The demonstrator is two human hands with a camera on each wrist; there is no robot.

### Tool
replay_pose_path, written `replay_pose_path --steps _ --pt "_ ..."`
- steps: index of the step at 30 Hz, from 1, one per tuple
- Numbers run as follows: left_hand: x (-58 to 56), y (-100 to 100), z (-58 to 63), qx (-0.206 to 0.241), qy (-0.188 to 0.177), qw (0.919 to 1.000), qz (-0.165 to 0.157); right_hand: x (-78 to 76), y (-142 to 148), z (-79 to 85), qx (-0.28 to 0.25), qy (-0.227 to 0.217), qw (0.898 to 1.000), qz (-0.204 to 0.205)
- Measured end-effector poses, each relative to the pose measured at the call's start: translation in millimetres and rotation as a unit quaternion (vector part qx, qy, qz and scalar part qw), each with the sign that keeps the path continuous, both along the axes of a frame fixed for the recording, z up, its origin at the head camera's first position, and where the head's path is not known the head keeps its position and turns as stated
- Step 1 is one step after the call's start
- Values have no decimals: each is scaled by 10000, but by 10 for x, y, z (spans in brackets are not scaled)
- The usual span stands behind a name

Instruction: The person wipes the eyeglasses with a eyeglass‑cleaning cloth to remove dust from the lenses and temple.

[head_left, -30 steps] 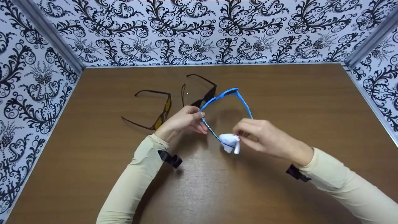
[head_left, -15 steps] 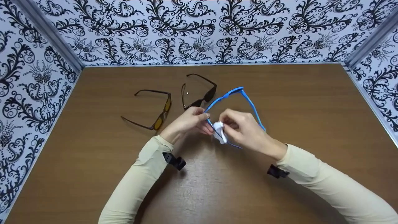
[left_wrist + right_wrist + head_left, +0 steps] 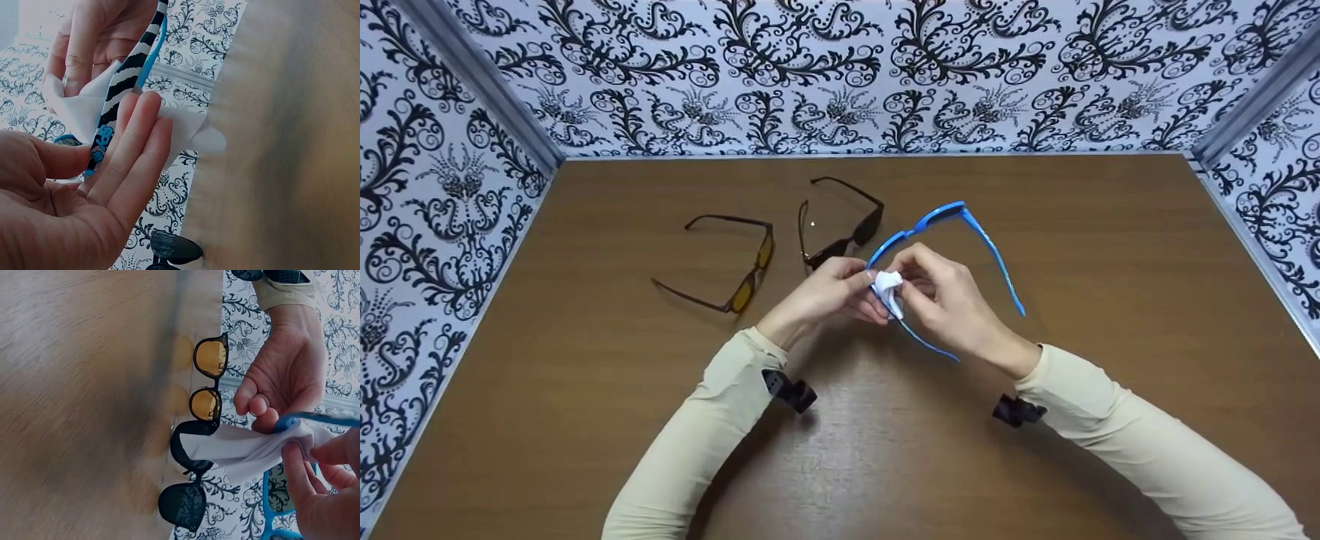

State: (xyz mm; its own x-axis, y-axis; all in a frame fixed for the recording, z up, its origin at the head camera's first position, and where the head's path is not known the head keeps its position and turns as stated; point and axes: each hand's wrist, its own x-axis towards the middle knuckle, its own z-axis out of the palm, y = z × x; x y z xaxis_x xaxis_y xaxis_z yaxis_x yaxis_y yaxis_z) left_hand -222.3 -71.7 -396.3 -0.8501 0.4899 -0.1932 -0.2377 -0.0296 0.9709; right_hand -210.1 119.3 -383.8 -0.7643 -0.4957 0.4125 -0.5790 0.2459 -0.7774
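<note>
Blue-framed sunglasses [image 3: 943,216] are held in the air over the table, both temples unfolded. My left hand [image 3: 834,291] grips them at the near hinge corner, the thumb against the frame. In the left wrist view that temple [image 3: 121,84] shows black and white zebra stripes and blue lettering. My right hand [image 3: 949,296] pinches a white cloth [image 3: 888,291] folded around this temple close to the hinge, right beside my left fingertips [image 3: 149,101]. A loose end of the cloth [image 3: 236,444] hangs down in the right wrist view. The far temple points freely toward the right.
Yellow-lensed glasses [image 3: 744,294] with a dark frame lie unfolded at the left of the wooden table [image 3: 1125,270]. Black sunglasses [image 3: 868,225] lie just behind my left hand. Patterned panels [image 3: 840,75] stand along the back and sides.
My right hand has drawn the cloth along the striped temple from its tip up to the hinge, next to my left hand. The blue sunglasses have shifted slightly right.
</note>
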Motion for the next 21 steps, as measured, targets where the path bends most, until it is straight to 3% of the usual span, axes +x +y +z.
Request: replay_pose_path --steps 4,9,14,21 --pt "-14 -2 -33 -63 -1 9999 86 -22 93 -51 234 -85 9989 403" --pt "-52 -27 -52 149 -165 9991 355 -9 294 -107 702 374 9924 941" --pt "-92 -79 -46 68 -53 9986 515 28 533 -32 1022 679 9819 1443" --pt "-104 -101 -53 -80 -4 9981 613 74 656 89 1146 529 9812 1460"
